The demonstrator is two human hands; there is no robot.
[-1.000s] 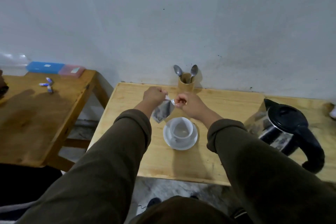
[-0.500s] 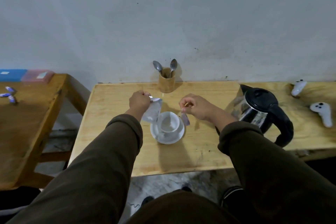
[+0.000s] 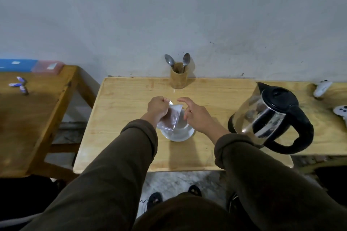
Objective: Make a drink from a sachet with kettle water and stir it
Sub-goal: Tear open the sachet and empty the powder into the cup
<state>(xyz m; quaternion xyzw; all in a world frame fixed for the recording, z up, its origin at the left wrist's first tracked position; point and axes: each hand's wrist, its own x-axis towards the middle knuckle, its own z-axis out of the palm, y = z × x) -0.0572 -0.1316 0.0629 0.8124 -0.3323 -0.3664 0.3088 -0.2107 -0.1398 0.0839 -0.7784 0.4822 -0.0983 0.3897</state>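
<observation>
We see a silvery foil sachet, crumpled and tilted, hanging over the left edge of a white cup that is almost wholly hidden on its round white saucer on our pale wooden table. Well to the right stands a glass kettle with black lid and handle. Two metal spoons stand bowls-up in a wooden holder at the wall.
</observation>
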